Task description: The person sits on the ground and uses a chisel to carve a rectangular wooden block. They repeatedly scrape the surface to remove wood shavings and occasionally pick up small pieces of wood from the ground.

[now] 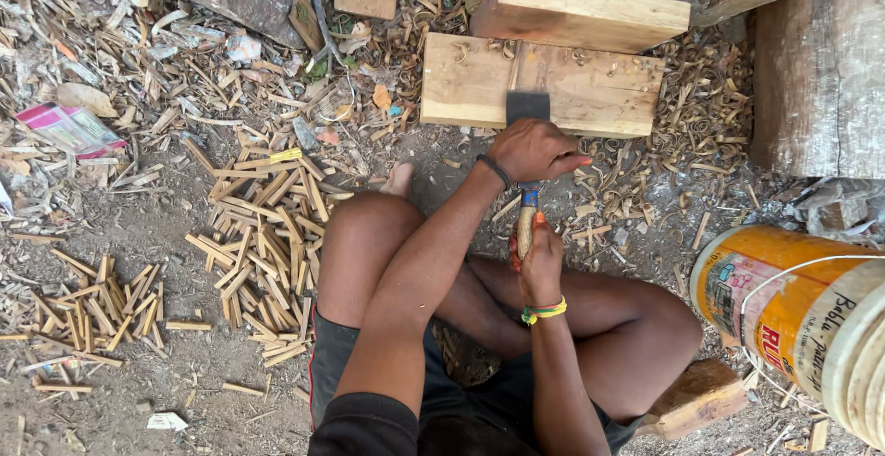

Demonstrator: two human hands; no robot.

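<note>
The right grip [539,262] is clenched around the wooden handle of a chisel [526,156], while the left grip [533,149], farther out, presses down on the tool's shaft just behind its dark blade, which rests on the near edge of a wooden block [461,82]. A second block [581,13] lies stacked beyond it. On the ground at right, a yellow bucket [802,318] lies tipped; its contents cannot be seen. Split wooden sticks [267,235] litter the ground at left.
</note>
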